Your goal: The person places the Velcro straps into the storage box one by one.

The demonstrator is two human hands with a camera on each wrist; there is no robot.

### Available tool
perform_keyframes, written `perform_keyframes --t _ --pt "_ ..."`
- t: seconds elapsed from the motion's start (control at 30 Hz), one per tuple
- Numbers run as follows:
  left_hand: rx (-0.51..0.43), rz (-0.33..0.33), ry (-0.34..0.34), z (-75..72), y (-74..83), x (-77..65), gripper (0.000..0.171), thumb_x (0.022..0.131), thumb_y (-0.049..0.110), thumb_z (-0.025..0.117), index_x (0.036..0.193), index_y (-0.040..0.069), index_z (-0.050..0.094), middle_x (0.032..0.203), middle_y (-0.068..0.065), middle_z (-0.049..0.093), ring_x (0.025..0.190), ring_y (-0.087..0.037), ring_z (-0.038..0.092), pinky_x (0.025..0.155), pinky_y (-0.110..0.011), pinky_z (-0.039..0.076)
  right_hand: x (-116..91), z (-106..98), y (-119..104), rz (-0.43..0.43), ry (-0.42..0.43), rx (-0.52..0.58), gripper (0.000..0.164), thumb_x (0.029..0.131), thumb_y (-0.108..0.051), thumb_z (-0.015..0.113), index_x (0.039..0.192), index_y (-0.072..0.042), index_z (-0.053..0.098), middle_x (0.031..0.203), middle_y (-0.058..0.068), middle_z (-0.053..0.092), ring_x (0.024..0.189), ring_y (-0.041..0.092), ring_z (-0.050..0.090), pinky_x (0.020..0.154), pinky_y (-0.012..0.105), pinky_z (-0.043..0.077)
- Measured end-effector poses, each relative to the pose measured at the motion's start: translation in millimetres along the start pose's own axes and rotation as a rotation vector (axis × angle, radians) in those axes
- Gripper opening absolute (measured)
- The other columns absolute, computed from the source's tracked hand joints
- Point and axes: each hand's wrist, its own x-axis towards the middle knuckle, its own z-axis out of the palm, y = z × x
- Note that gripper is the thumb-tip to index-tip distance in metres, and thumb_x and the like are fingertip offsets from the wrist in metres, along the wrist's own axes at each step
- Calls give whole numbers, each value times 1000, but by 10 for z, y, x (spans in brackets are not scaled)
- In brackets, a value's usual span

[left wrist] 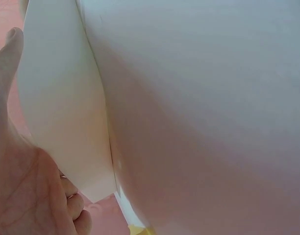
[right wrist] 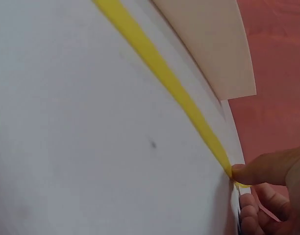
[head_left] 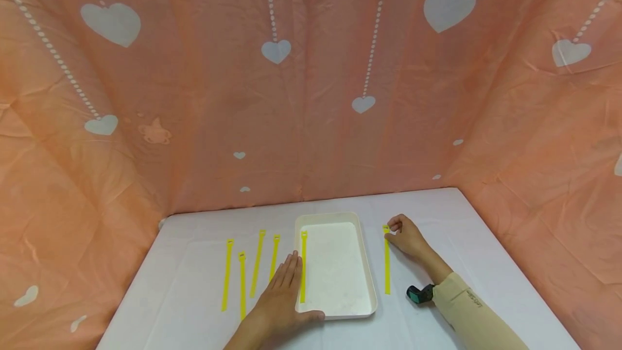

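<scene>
A white tray (head_left: 335, 263) stands at the middle of the table. One yellow cable tie (head_left: 304, 263) with a slotted head lies lengthwise along its left inner side. My left hand (head_left: 282, 298) rests against the tray's near left corner, fingers straight along the side and thumb at the front rim; the tray wall (left wrist: 66, 103) fills much of the left wrist view beside the palm. To the right of the tray, my right hand (head_left: 408, 236) pinches another yellow cable tie (head_left: 387, 269) near its slotted head. In the right wrist view that tie (right wrist: 164, 73) stretches over the white cloth from under my thumb.
Several more yellow cable ties (head_left: 227, 277) lie left of the tray, one partly behind my left hand. A black wrist device (head_left: 420, 294) sits by the right sleeve (head_left: 466, 307). Peach curtains (head_left: 301, 123) with white hearts surround the white-covered table (head_left: 184, 274).
</scene>
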Motion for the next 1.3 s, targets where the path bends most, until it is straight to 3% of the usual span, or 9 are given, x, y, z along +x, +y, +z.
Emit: perform_keyframes --t 0.37,0.8,1.03,1.3 --pt "-8 -2 2 7 -6 3 131 87 80 68 169 -6 12 179 -21 4 166 -38 8 133 -57 18 -18 36 -27 -36 14 8 31 93 7 74 120 8 59 96 12 60 85 21 51 71 26 42" --pt "-22 -15 -21 4 -7 11 131 88 81 66 169 -5 10 179 -21 1 166 -38 4 133 -58 15 -59 -5 -77 -7 57 93 18 96 0 75 110 10 72 96 15 72 80 15 62 65 21 52" --pt "-19 -6 -13 5 -13 14 130 88 82 65 169 -5 11 179 -21 1 166 -38 4 133 -58 15 -39 6 -128 37 35 195 16 99 0 73 112 10 71 98 15 73 80 16 68 67 23 58" --pt "3 -1 5 3 -5 -6 131 87 84 64 169 -5 12 179 -21 3 166 -38 8 133 -56 18 -39 6 -242 24 59 204 18 101 -4 73 113 8 69 100 17 71 79 17 69 67 26 61"
